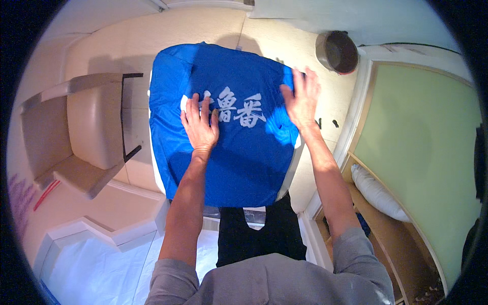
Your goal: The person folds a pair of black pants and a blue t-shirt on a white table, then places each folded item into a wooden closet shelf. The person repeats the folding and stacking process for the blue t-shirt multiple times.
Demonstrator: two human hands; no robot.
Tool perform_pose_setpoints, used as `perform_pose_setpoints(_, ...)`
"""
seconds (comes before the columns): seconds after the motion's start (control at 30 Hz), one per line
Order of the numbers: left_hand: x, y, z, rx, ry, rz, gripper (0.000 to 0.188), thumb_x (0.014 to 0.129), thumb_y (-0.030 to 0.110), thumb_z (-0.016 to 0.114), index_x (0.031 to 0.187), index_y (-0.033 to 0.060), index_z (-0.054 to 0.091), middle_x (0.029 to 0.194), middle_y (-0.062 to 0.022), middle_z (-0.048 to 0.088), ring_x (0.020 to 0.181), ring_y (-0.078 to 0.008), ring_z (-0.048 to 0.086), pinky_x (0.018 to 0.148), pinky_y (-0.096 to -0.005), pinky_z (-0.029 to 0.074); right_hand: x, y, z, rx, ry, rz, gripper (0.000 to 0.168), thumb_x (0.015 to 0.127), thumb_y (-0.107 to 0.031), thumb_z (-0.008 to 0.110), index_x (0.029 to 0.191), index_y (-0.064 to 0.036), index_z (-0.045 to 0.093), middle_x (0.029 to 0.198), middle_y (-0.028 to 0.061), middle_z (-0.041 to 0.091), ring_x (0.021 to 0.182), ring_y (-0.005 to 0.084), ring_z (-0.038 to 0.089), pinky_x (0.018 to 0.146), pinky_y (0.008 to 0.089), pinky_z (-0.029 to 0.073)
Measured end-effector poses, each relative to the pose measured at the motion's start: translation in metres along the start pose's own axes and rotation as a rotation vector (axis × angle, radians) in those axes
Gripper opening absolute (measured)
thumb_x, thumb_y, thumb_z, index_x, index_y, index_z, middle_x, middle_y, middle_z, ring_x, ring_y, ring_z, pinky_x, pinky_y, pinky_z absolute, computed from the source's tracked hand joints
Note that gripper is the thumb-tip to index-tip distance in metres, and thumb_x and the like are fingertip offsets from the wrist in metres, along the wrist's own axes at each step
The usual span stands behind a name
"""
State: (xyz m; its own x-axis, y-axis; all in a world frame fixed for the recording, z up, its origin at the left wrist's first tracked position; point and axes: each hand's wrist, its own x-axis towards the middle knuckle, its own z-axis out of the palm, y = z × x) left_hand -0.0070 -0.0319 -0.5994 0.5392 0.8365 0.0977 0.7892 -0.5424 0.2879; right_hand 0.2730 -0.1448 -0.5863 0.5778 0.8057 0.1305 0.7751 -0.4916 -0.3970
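Observation:
A blue fabric piece [228, 164] with white printed characters is spread over a small white table [157, 167], which shows only along its edges. My left hand [200, 127] rests palm down on the cloth, fingers spread, covering part of the lettering. Over the cloth's right edge is my right hand [303, 97], slightly blurred, with its fingers apart; whether it touches the fabric I cannot tell. Just below that hand, the cloth bunches into bright wrinkles. Creases also run along its left side.
A beige padded armchair [93, 126] stands on the left. At the upper right, a dark bin [339, 53] sits on the pale floor [213, 24] by the wall. A green panel [415, 126] and a wooden shelf with a white pillow-like bundle [377, 192] are on the right.

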Motion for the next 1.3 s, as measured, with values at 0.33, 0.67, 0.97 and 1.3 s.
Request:
perform_pose_setpoints(0.33, 0.001, -0.002, -0.008, -0.042, 0.08, 0.061, 0.045, 0.09, 0.03, 0.065, 0.132, 0.0156, 0.06, 0.144, -0.0149, 0.048, 0.134, -0.0373, 0.041, 0.108, -0.0543, 0.03, 0.003, 0.013, 0.017, -0.015, -0.019, 0.637, 0.07, 0.094, -0.066, 0.042, 0.099, -0.003, 0.071, 0.098, 0.0288, 0.069, 0.096, 0.0458, 0.066, 0.088, 0.0531, 0.049)
perform_pose_setpoints(0.67, 0.0, -0.002, -0.02, -0.126, 0.183, 0.073, 0.041, 0.091, 0.032, 0.063, 0.129, 0.014, 0.06, 0.138, -0.0135, 0.054, 0.129, -0.0358, 0.048, 0.109, -0.0558, 0.033, 0.012, 0.062, 0.026, 0.346, -0.101, 0.637, 0.085, 0.084, -0.076, 0.053, 0.108, 0.004, 0.071, 0.1, 0.0214, 0.071, 0.095, 0.0332, 0.066, 0.086, 0.0445, 0.05)
perform_pose_setpoints(0.97, 0.101, -0.103, -0.076, -0.325, 0.21, -0.031, 0.032, 0.085, 0.022, 0.073, 0.11, 0.0023, 0.069, 0.115, -0.0196, 0.067, 0.104, -0.039, 0.064, 0.09, -0.0446, 0.051, 0.049, 0.09, 0.027, 1.033, -0.104, 0.756, 0.01, 0.083, -0.008, 0.078, 0.081, -0.004, 0.068, 0.077, -0.0004, 0.064, 0.067, 0.0088, 0.054, 0.062, 0.0262, 0.045)
perform_pose_setpoints(1.3, 0.222, -0.116, -0.056, -0.068, -0.155, 0.238, 0.065, 0.082, 0.036, 0.077, 0.134, 0.0034, 0.056, 0.126, -0.0221, 0.063, 0.117, -0.0395, 0.06, 0.1, -0.0452, 0.048, 0.023, 0.011, 0.025, 0.191, 0.273, 0.334, 0.03, 0.094, -0.019, 0.051, 0.116, -0.006, 0.065, 0.106, 0.0243, 0.068, 0.101, 0.0409, 0.065, 0.092, 0.0462, 0.049)
